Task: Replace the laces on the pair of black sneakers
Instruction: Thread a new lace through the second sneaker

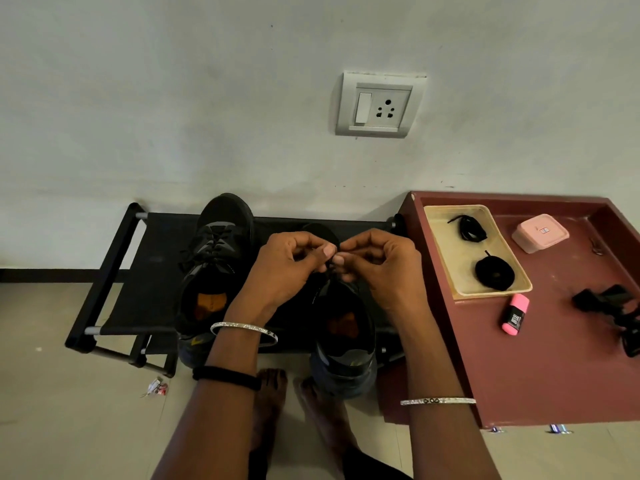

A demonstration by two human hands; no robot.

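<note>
Two black sneakers stand on a low black rack (114, 258). The left sneaker (214, 261) is laced, its toe toward the wall. Over the right sneaker (344, 327) my left hand (287, 268) and my right hand (377, 265) meet, fingertips pinching a black lace (329, 268) above the tongue. Most of that shoe's front is hidden behind my hands. A beige tray (450, 258) on the red-brown surface holds a loose black lace bundle (469, 228) and a coiled black lace (494, 273).
The red-brown bench (554, 368) at right also carries a pink box (540, 233), a pink highlighter (515, 314) and a black clip-like object (613, 306). A wall socket (379, 105) is above. My bare feet (273, 393) stand on the tiled floor, near a small wrapper (157, 388).
</note>
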